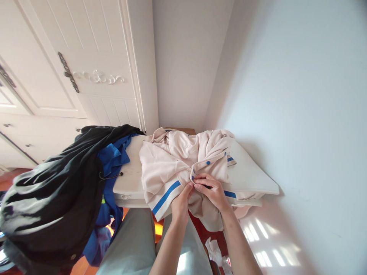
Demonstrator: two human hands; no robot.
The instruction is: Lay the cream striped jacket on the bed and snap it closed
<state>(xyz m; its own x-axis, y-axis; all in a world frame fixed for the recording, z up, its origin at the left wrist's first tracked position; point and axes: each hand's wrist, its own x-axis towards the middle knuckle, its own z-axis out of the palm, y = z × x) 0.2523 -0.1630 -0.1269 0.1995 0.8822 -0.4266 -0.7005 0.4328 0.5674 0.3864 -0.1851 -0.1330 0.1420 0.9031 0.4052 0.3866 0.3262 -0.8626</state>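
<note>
Walls (pixel 286 95) take up most of the view, pale and bare on the right, with a white panelled wardrobe (pixel 71 76) and its dark metal handle (pixel 68 71) on the left. Below them a small white cabinet top (pixel 252 175) stands against the right-hand wall, and it carries the clothing.

A black garment (pixel 54 198) is heaped over the cabinet top's left edge and hangs well down past it, with a bright blue garment (pixel 113 160) bunched under and beside it. A beige shirt with blue stripes (pixel 172 160) covers the middle of the cabinet top, crumpled, its hem spilling over the near edge toward the person's grey-trousered legs (pixel 134 244). Small blue buttons (pixel 208 162) run along its front placket.

Both hands meet at the near edge, on the shirt's placket. The left hand (pixel 180 202) pinches the cloth edge between thumb and fingers; the right hand (pixel 212 193) is curled over the opposite edge, fingertips closed on the fabric just beside a button. The two hands touch one another.

The work appears to be at the buttoning or unbuttoning stage, low on the shirt front; which of the two cannot be told. The next move would call for fine fingertip work: holding one edge taut while the button is guided through its hole, without dragging the shirt off the near edge.
</note>
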